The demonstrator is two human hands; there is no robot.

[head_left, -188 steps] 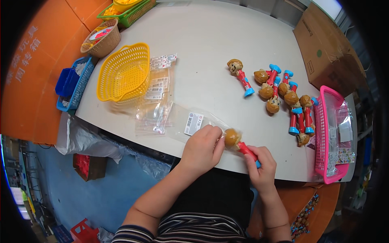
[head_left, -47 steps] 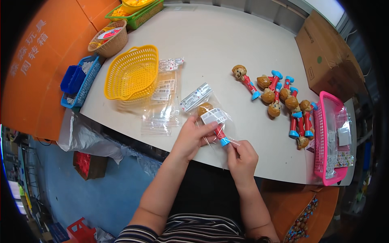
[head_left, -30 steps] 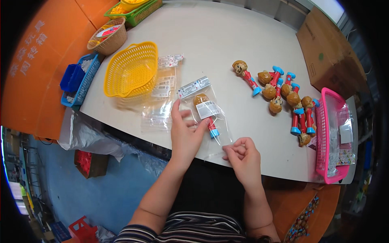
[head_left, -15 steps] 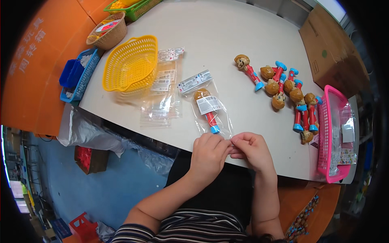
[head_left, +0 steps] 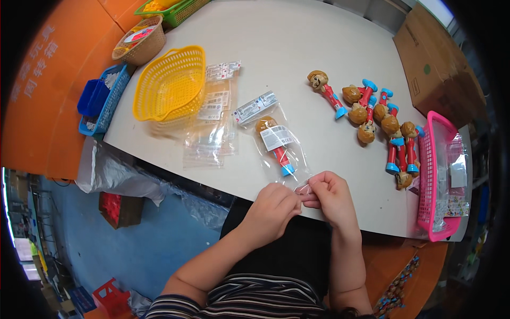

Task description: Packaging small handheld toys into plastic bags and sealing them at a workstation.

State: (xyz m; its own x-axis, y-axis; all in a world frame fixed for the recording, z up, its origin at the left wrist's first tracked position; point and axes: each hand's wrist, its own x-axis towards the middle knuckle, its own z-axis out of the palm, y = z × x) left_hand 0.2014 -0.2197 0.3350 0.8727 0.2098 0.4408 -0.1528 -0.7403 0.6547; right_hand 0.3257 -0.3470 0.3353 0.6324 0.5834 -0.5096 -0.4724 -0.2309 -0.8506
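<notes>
A clear plastic bag point(head_left: 294, 139) lies at the table's front edge, its printed header card pointing away from me. Inside it is a toy figure point(head_left: 281, 156) with a brown head, red body and blue base, partly covered by a white label. My left hand point(head_left: 272, 211) is closed, pinching the bag's near end with curled fingers. Close beside it, my right hand point(head_left: 334, 202) pinches the same end between thumb and fingers. The fingertips almost meet, and the bag's edge is partly hidden by them.
Several flat bags point(head_left: 212, 125) lie beside a yellow basket point(head_left: 169, 85). Loose toy figures point(head_left: 390, 125) are grouped at the right, near a pink basket point(head_left: 429, 175) and a cardboard box point(head_left: 438, 64). A blue basket point(head_left: 109, 106) stands at the left edge.
The near end of the bag is pinched slightly differently: my left hand has shifted a little down and its fingers have curled more. The toy figure has slid slightly toward me and right.
</notes>
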